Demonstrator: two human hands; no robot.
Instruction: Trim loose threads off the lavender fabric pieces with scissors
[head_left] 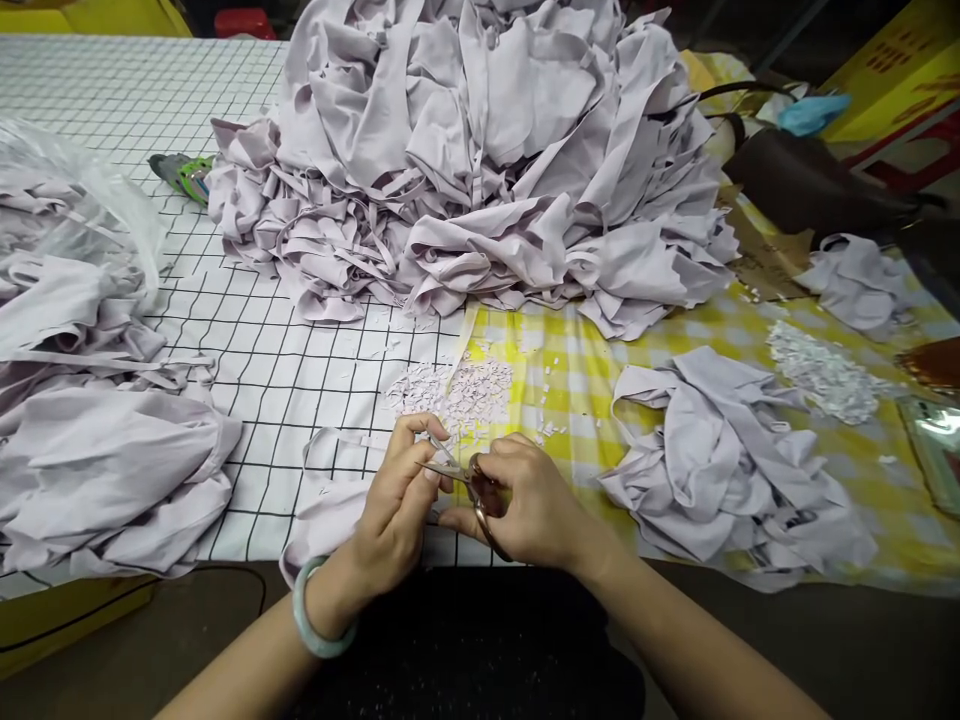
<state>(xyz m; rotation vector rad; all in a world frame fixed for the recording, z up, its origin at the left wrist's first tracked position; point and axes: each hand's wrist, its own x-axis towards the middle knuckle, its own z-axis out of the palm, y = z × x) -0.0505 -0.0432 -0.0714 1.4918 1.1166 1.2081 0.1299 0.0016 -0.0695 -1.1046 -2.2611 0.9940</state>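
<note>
My right hand (pixel 532 500) is closed round the handles of a pair of scissors (pixel 482 515), whose blades point left toward my other hand. Between the fingers of my left hand (pixel 397 495) is pinched the strap end of a pale lilac fabric piece (pixel 326 505), which hangs beneath and beside that hand at the table's front edge. The blades meet the strap at the fingertips; whether they are closed on it I cannot tell. Just beyond both hands lies a scatter of tiny fabric clippings (pixel 476 390).
A tall heap of lilac fabric pieces (pixel 487 150) fills the table's back. More stand in a left pile (pixel 112 460) and a right pile (pixel 727 460). A clippings mound (pixel 825 370) and a phone (pixel 934 445) lie far right. A green-and-grey tool (pixel 180 175) sits back left.
</note>
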